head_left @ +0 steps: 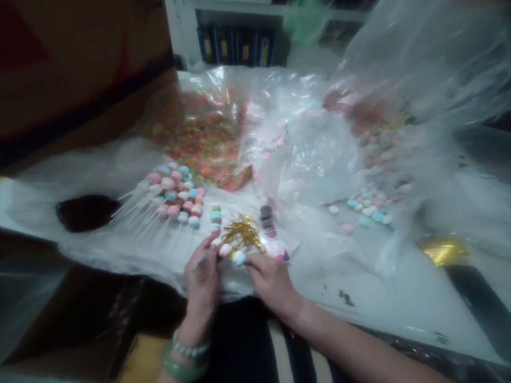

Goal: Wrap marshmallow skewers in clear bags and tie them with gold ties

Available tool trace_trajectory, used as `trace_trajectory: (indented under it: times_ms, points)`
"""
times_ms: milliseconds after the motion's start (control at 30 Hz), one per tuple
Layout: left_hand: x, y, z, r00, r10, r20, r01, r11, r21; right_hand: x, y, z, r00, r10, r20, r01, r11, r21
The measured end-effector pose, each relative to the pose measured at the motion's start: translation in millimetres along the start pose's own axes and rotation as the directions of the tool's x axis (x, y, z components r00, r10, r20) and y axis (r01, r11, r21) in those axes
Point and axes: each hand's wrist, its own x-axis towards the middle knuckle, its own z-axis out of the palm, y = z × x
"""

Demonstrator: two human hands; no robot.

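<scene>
Between my hands is a short row of pink, white and blue candies (233,254). My left hand (203,272) has its fingers closed at the row's left end. At the blue candy on the other end, my right hand (269,279) is closed too. Gold twist ties (242,232) lie in a loose pile just beyond the candies. To the left rests a bunch of candy sticks (171,192) with pink, white and blue pieces and white stems. A small printed packet (268,221) lies right of the ties.
A bag of orange and green candies (207,136) lies at the back. Loose candies (371,206) are scattered on the right beside clear plastic sheeting (318,151). A gold roll (444,250) sits far right; a cardboard box (69,70) stands back left.
</scene>
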Motion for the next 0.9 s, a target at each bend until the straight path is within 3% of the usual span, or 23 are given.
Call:
trace_trajectory:
  times_ms: [167, 267, 333, 433, 500, 600, 700, 833, 900]
  points:
    - [1.9, -5.3, 1.6, 0.998, 0.052, 0.024, -0.053, 0.998, 0.043, 8.0, -4.1, 3.0, 0.995, 0.095, 0.021, -0.096, 0.994, 0.060]
    - [4.7, 3.9, 1.9, 0.998, -0.007, 0.056, 0.007, 1.000, -0.006, 11.8, -4.2, -3.0, 0.978, 0.183, 0.096, -0.201, 0.949, 0.243]
    - [7.7, 16.0, 1.5, 0.993, -0.098, 0.072, 0.106, 0.986, -0.125, 13.9, -3.7, -9.9, 0.939, 0.300, 0.170, -0.344, 0.833, 0.433]
    - [10.3, 34.0, 2.1, 0.965, -0.237, 0.111, 0.260, 0.921, -0.289, 17.3, -8.2, -18.3, 0.868, 0.412, 0.276, -0.479, 0.549, 0.685]
    - [7.8, 41.2, 6.0, 0.949, -0.287, 0.131, 0.315, 0.887, -0.337, 20.1, -16.3, -19.3, 0.856, 0.399, 0.328, -0.484, 0.395, 0.781]
    - [-2.0, 44.1, 17.7, 0.924, -0.333, 0.191, 0.380, 0.857, -0.347, 24.6, -29.6, -14.8, 0.894, 0.324, 0.308, -0.401, 0.274, 0.874]
    - [-11.5, 41.8, 28.3, 0.899, -0.370, 0.233, 0.429, 0.851, -0.304, 26.9, -34.4, -11.1, 0.914, 0.326, 0.242, -0.325, 0.233, 0.916]
    - [-16.4, 35.5, 32.2, 0.938, -0.302, 0.171, 0.335, 0.916, -0.220, 25.9, -31.0, -12.7, 0.886, 0.376, 0.273, -0.375, 0.233, 0.897]
    - [-17.7, 33.0, 31.4, 0.937, -0.288, 0.196, 0.322, 0.930, -0.175, 25.8, -29.1, -13.6, 0.881, 0.374, 0.289, -0.386, 0.216, 0.897]
